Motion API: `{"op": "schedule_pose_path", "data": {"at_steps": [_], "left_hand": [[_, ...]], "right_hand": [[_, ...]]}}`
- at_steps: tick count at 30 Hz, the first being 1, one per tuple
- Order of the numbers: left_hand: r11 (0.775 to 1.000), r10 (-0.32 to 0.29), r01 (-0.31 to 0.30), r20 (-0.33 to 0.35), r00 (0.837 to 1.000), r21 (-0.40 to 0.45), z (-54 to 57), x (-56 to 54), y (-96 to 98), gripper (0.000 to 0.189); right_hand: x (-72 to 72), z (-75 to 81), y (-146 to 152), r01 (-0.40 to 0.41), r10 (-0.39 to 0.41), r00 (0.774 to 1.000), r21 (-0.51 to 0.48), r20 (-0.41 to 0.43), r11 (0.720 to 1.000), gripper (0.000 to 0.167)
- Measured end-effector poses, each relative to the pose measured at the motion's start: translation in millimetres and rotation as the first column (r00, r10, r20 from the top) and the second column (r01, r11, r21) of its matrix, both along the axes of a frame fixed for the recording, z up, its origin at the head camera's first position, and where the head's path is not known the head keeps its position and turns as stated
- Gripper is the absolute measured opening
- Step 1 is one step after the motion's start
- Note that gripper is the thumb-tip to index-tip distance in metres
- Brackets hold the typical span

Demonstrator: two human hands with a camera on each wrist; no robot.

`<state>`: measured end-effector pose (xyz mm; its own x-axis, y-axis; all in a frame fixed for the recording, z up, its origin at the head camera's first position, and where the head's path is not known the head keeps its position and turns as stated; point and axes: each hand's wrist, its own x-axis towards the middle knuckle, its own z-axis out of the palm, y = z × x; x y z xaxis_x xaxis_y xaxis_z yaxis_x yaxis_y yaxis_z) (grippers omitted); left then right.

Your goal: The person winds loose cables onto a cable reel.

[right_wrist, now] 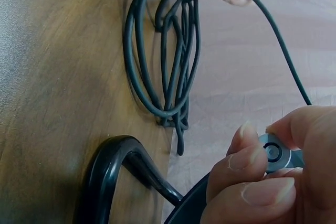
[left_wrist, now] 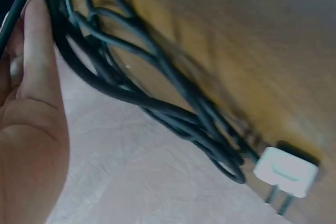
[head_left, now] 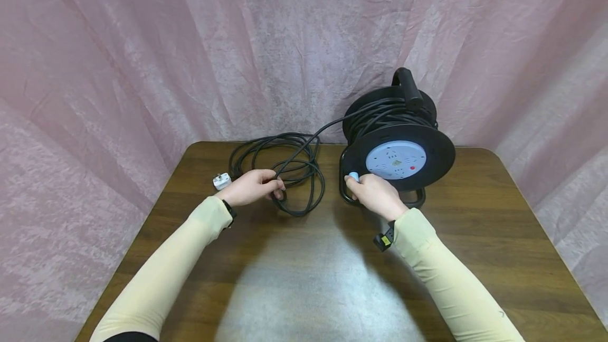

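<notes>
On the table's right half stands a black cable reel (head_left: 351, 160) with a pale blue socket panel (head_left: 396, 160) on its front. My right hand (head_left: 377, 194) grips the reel's small light-blue crank knob (right_wrist: 272, 152), fingers and thumb curled round it. To the left, my left hand (head_left: 254, 186) pinches the black cable (head_left: 328, 126), which runs up from there to the reel's drum. Loose loops of the same cable (right_wrist: 137, 40) lie beside and beyond that hand. The white plug (left_wrist: 286, 171) rests on the table at the left, with its pins showing.
A brown wooden table (head_left: 304, 278) carries everything, with a pink curtain (head_left: 285, 41) hanging right behind its far edge. The reel's black tubular stand (right_wrist: 105, 177) reaches toward the front, and its carrying handle (head_left: 407, 88) rises on top.
</notes>
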<state>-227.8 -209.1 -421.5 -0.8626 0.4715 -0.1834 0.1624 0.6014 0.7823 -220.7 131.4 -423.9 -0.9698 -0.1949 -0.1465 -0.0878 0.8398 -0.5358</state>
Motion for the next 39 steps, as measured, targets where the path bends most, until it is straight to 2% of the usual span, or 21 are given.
{"op": "schedule_pose_path", "data": {"at_steps": [2,6,9,14,20,26,31,39], "left_hand": [[0.999,-0.032,0.029,-0.072,0.997,-0.040,-4.5,3.9,-3.4,0.022],[0.990,-0.101,0.079,-0.206,0.973,-0.114,-12.9,11.4,-8.2,0.014],[0.985,-0.137,0.104,-0.250,0.959,-0.139,-16.4,15.2,-10.8,0.014],[0.987,-0.115,0.079,-0.277,0.954,-0.138,-19.6,17.2,-12.5,0.017],[0.996,-0.041,0.021,-0.242,0.969,-0.087,-19.5,18.1,-13.1,0.013],[0.998,0.015,-0.009,-0.108,0.994,0.064,-15.5,16.8,-12.8,0.020],[0.986,0.031,-0.026,-0.033,0.999,0.163,-16.2,13.1,-12.8,0.026],[0.970,0.045,-0.045,0.006,0.999,0.237,-13.2,14.0,-7.7,0.023]], "right_hand": [[0.4,0.4,0.0,-0.001,0.001,1.000,-0.003,-0.001,1.000,0.062],[1.0,1.1,0.4,-0.003,0.003,1.000,-0.012,-0.003,1.000,0.063],[0.8,0.5,0.7,-0.004,0.004,1.000,-0.014,-0.008,1.000,0.062],[1.2,0.6,-0.2,-0.002,0.002,1.000,-0.012,-0.004,1.000,0.062],[4.5,4.4,-2.1,-0.009,0.009,1.000,-0.027,-0.007,1.000,0.060],[1.3,4.3,-2.0,-0.003,0.003,1.000,-0.010,-0.006,1.000,0.061],[-0.8,3.3,-1.4,-0.007,0.007,1.000,-0.008,-0.015,1.000,0.061],[0.2,5.0,-2.3,-0.002,0.002,1.000,-0.021,-0.012,1.000,0.062]]}}
